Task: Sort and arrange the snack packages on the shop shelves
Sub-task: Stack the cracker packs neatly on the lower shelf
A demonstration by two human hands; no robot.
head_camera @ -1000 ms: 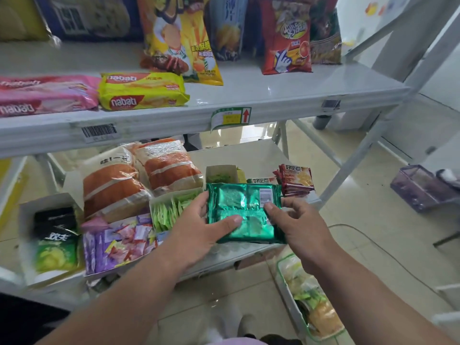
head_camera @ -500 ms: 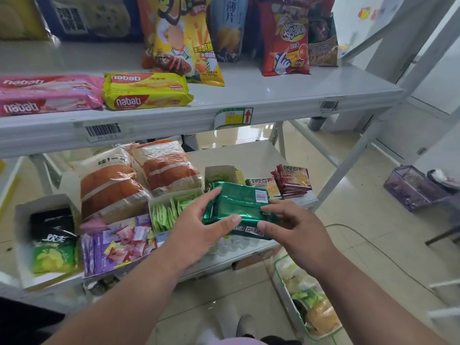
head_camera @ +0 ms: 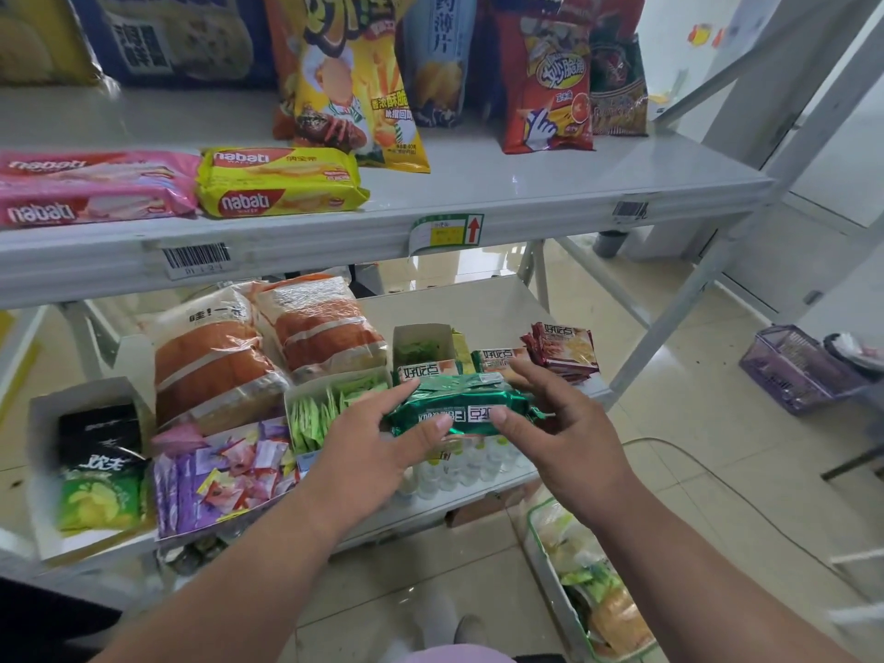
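Green pack [head_camera: 461, 406] held low over lower shelf [head_camera: 478, 303], just above small bottles [head_camera: 459, 466], label side toward camera. Left hand [head_camera: 378, 440] grasping pack's left end, thumb on front edge. Right hand [head_camera: 557, 423] grasping right end, fingers curled behind. Red-brown packs [head_camera: 564, 349] just beyond. Green sachet box [head_camera: 330, 404] at left. Yellow wafers [head_camera: 282, 181] on upper shelf [head_camera: 526, 184].
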